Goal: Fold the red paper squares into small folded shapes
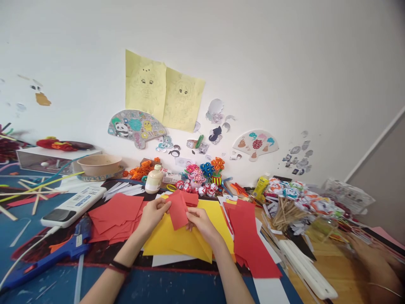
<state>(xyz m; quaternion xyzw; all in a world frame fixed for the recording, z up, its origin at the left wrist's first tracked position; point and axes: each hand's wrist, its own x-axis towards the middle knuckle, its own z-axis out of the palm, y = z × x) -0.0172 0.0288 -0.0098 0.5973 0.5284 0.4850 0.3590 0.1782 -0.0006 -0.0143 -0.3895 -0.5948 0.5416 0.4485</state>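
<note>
Between both my hands a small piece of red paper [177, 211] is held up above the yellow paper [177, 242]. My left hand [155, 214] pinches its left edge between thumb and fingers. At its lower right side, my right hand [199, 221] grips it too. Other red pieces [192, 199] lie just behind it. A loose stack of red paper [118, 215] spreads to the left of my left hand, and longer red strips [248, 234] lie to the right of my right hand.
A blue glue gun [53, 257] and a white power strip [74, 207] sit at left. Behind my hands stand a glue bottle [154, 180] and craft flowers [207, 169]. Wrapped bundles on sticks [286, 211] are at right. Another person's arm [376, 261] shows at far right.
</note>
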